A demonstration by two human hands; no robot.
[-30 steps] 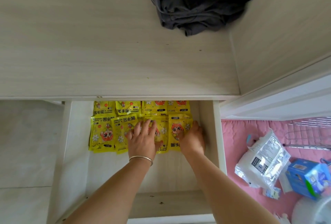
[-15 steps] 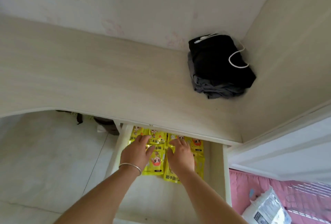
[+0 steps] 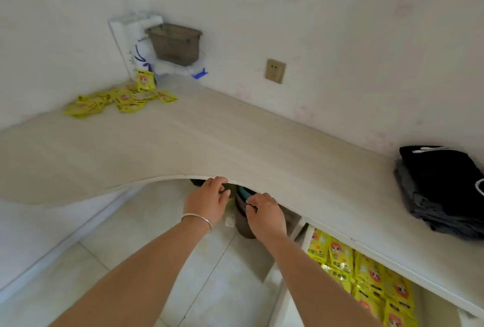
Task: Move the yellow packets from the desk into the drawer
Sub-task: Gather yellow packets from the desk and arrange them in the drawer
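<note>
- Head view: loose packets (image 3: 119, 100) lie heaped at the desk's (image 3: 209, 140) far left corner, against the wall.
- Risk: a hasty grab from that heap could slide packets off the edge; foil looks slippery.
- Left hand (image 3: 207, 202) sits at the desk's front edge, fingers loosely curled, holding nothing.
- Right hand (image 3: 265, 215) just beside it, fingers loosely curled, empty.
- Drawer (image 3: 305, 241) open at lower right, stowed packets (image 3: 366, 277) inside.

Walls (image 3: 340, 25) were pale with faint pink motifs. A beige wall socket (image 3: 274, 70) sat above the light wood-grain desktop (image 3: 209, 143), which curved along the corner. A grey wall-mounted box (image 3: 175, 44) hung near the corner. Floor (image 3: 131, 235) was pale tile. Folded dark clothing (image 3: 442, 190) lay at the desktop's right end. Soft, even daylight.
</note>
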